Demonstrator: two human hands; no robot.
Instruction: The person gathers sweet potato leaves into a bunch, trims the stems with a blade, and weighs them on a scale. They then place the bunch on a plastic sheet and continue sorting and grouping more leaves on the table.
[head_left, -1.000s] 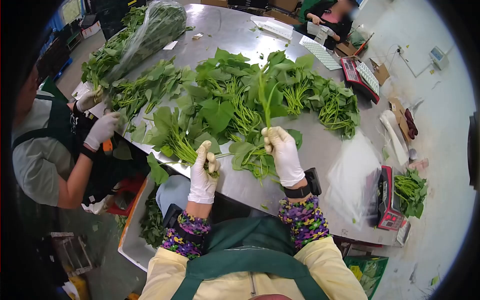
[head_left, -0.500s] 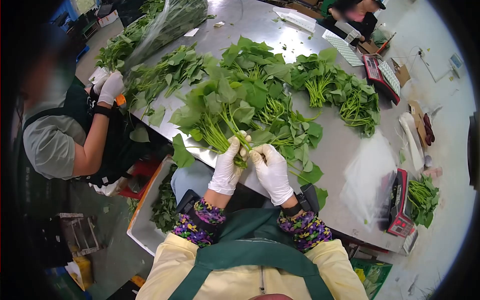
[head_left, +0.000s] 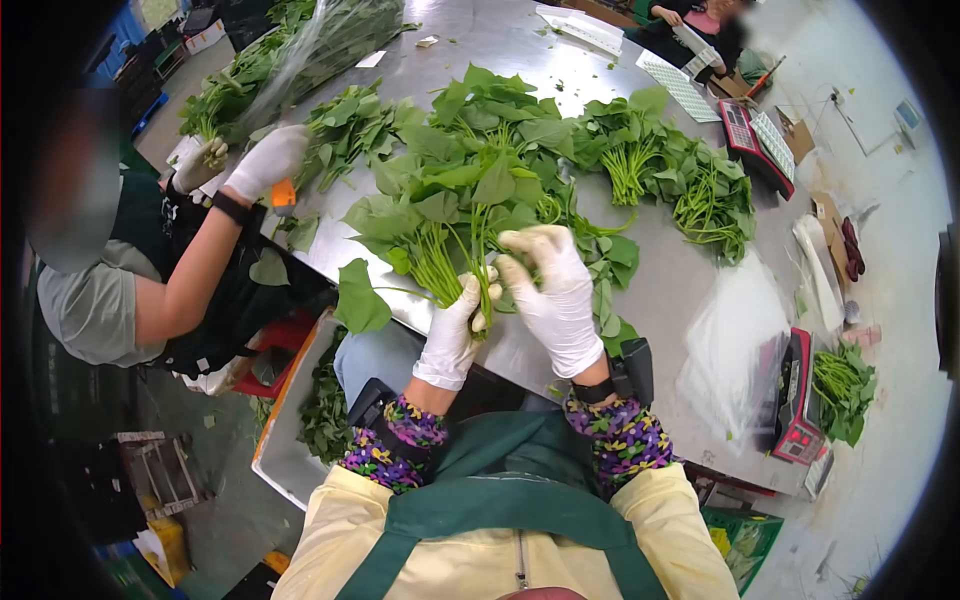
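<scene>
My left hand point(head_left: 455, 335), in a white glove, is closed around the stems of a bunch of leafy greens point(head_left: 435, 255) at the table's near edge. Just right of that bunch, my right hand point(head_left: 555, 305), also gloved, is raised with its fingers apart and curved; nothing shows between them. Loose greens point(head_left: 500, 110) lie behind the held bunch. Farther right are two bunches, one with upright stems point(head_left: 627, 170) and one with stems fanned out point(head_left: 710, 215). A single leaf point(head_left: 362, 298) sticks out left of my left hand.
The metal table point(head_left: 660, 290) bears clear plastic bags point(head_left: 735, 340), a red scale point(head_left: 755, 145) and another red scale point(head_left: 800, 400) beside more greens point(head_left: 845, 390). A co-worker point(head_left: 170, 290) works at left. Another person point(head_left: 700, 30) is at the top right. A bin point(head_left: 275, 440) stands below.
My right hand has lifted away from the stems and opened, moving slightly up and right. My left hand keeps its hold. The left co-worker's hands have moved apart.
</scene>
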